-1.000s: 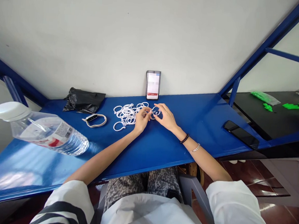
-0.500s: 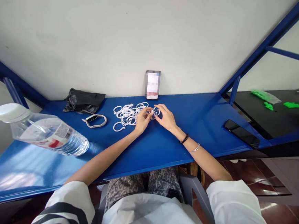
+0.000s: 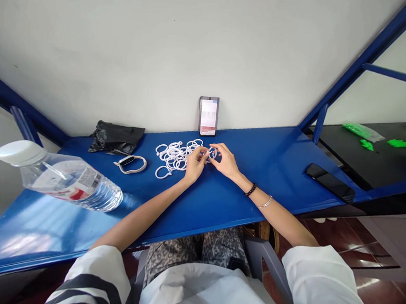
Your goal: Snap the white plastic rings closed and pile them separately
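Between both hands is a white plastic ring (image 3: 213,154), like a curtain ring, held just above the blue table. My left hand (image 3: 195,164) pinches its left side, thumb and fingers together. Around the right side of the same ring curl the thumb and forefinger of my right hand (image 3: 226,161). Whether one ring or two linked ones sit at the fingertips is too small to tell. A heap of similar white rings (image 3: 176,157) lies just left of my left hand, partly hidden behind it.
A phone (image 3: 208,117) leans on the wall behind the hands. To the left are a black plastic bag (image 3: 116,138), a watch (image 3: 131,164) and a large water bottle (image 3: 70,179). Another phone (image 3: 329,182) lies at the right on the blue table (image 3: 269,152). Green pieces (image 3: 400,143) rest on a black table beyond.
The whole view has shifted slightly. Both hands stay on the white ring, with only small finger movements; the heap looks unchanged.
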`<state>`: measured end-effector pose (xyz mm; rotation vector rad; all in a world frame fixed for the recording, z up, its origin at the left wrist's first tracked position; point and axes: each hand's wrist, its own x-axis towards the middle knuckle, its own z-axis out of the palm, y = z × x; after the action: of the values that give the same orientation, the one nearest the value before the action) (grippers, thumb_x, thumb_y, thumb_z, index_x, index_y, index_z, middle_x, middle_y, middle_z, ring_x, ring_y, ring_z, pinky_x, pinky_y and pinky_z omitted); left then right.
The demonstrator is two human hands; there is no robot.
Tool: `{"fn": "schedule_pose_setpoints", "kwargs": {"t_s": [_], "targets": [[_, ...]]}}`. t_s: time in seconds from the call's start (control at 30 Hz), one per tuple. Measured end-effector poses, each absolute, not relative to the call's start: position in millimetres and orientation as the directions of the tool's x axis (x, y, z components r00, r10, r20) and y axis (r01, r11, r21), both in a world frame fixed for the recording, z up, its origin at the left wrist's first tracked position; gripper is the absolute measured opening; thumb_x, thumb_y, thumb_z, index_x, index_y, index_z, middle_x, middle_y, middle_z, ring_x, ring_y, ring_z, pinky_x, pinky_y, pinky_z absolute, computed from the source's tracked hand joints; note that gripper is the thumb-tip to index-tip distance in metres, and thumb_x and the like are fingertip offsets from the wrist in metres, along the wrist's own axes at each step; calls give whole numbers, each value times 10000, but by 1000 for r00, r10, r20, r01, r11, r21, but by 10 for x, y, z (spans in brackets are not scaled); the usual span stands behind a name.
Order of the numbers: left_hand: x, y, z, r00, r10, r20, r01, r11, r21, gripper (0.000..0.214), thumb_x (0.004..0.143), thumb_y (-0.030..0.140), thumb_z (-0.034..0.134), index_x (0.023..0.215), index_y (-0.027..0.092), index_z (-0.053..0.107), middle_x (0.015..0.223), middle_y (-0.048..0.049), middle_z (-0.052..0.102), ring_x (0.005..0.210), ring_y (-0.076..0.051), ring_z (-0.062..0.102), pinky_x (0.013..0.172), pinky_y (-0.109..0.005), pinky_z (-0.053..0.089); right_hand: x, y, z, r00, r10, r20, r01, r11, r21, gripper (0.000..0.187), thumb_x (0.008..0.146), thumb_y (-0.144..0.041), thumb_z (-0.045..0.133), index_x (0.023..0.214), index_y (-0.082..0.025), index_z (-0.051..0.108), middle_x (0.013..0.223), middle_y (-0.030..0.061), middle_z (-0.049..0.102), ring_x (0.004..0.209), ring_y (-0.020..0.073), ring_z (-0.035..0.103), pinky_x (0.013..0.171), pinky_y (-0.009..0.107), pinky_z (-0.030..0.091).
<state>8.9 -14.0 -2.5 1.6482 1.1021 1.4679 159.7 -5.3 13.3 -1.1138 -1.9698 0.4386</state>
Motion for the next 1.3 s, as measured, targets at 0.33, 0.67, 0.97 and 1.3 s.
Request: {"fn": "schedule_pose_setpoints", "kwargs": {"t_s": [0.33,0.67,0.97,1.3], "targets": [[91,-149,-18,31,910,414,135,-414,900,266,905,455,540,972,201,577,774,-8,596,553,-90,539,552,-231,455,1573,-87,167,-200,846,494,577,509,-638,427,748,-276,678,1152,-234,547,1092,59,607,903,203,640,788,337,530],[109,-123,-56,67,931,360,85,-365,927,353,876,506,570,1012,182,606,770,-18,626,559,-95,554,533,-224,463,1567,-122,235,-122,860,496,627,454,-633,236,777,-343,671,964,-226,589,973,43,631,804,184,620,711,307,500],[88,-82,-85,12,934,358,27,-359,933,393,898,558,513,886,172,588,588,26,543,471,-90,533,482,-216,435,1579,-126,250,-257,844,471,450,535,-715,221,919,-416,519,882,-214,601,842,18,658,726,154,591,699,288,450],[100,-95,-59,78,914,399,77,-404,911,468,874,576,534,1011,148,665,795,-43,633,613,-109,577,588,-244,491,1620,-20,210,-303,906,295,48,324,-945,351,849,-491,610,1080,-228,609,673,-27,604,617,131,560,651,278,478]]}}
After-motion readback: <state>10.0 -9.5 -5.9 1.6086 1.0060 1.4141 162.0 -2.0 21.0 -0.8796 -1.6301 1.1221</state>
